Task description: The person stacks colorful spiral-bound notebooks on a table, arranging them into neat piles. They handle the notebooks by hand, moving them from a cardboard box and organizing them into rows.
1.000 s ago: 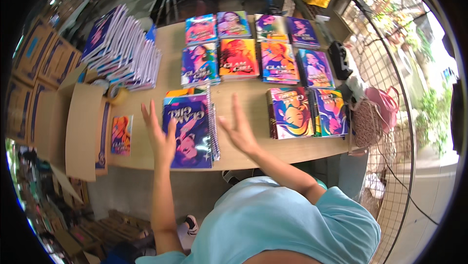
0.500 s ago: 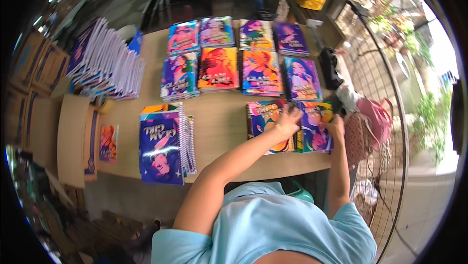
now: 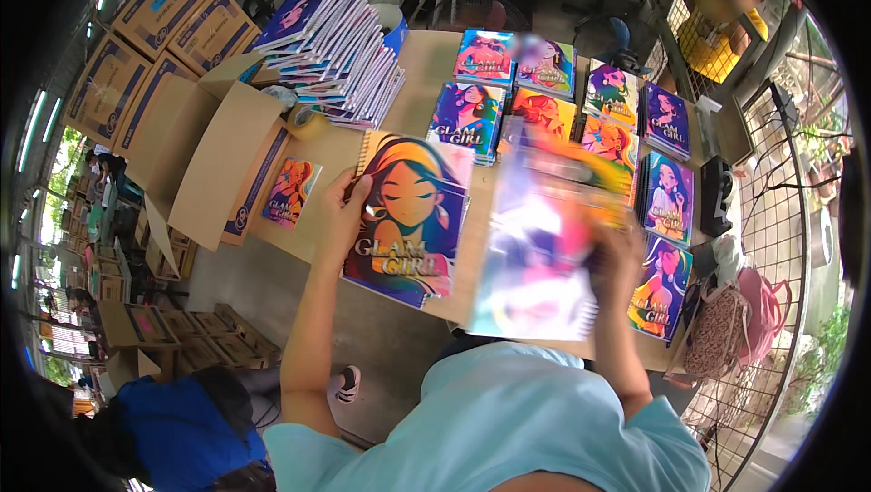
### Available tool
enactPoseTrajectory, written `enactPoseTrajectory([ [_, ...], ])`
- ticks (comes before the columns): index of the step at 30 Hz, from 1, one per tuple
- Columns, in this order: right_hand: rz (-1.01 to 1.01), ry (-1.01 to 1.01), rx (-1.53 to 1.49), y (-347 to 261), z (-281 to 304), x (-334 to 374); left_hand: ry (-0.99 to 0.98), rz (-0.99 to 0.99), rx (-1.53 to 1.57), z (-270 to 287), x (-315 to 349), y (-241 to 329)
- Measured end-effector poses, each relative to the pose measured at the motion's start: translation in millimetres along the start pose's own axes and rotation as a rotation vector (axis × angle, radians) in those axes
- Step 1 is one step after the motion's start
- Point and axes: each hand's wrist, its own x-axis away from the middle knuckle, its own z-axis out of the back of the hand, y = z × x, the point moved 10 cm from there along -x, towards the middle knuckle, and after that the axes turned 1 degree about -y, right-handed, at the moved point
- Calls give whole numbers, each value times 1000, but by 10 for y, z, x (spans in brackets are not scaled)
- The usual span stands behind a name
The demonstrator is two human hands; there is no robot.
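My left hand (image 3: 343,212) grips the spiral edge of a notebook (image 3: 404,229) whose cover shows a dark-haired figure with a yellow headband. Its thumb lies on the cover, and another stack edge peeks out under the notebook's right side. To the right, my right hand (image 3: 621,251) is closed on the side of a spiral notebook (image 3: 535,265), raised above the table and smeared by motion. Whether it is one notebook or a few I cannot tell. Near my right forearm lies a notebook with a purple and yellow cover (image 3: 661,288).
Stacked notebooks stand in rows on the table, among them a blue one (image 3: 467,117) and a purple one (image 3: 667,117). A tall leaning pile of notebooks (image 3: 340,47) is at the back left, beside an open carton (image 3: 218,170). Bags (image 3: 760,310) sit at the right; a person in blue (image 3: 186,428) is lower left.
The view has turned left. My hands have left the notebooks at the right front; the left now grips a notebook further left, and the right has lifted one off the table.
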Motion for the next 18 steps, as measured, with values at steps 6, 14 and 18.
enactPoseTrajectory([
  [6,52,-300,330,1305,-1838,388,-293,11,-32,-108,-29,-1127],
  [14,153,-107,190,1016,-1381,-210,-129,-288,-277,-7,-350,-192],
  [18,503,-264,624,499,-1547,-1580,-123,-478,-441,-495,-1142,116],
])
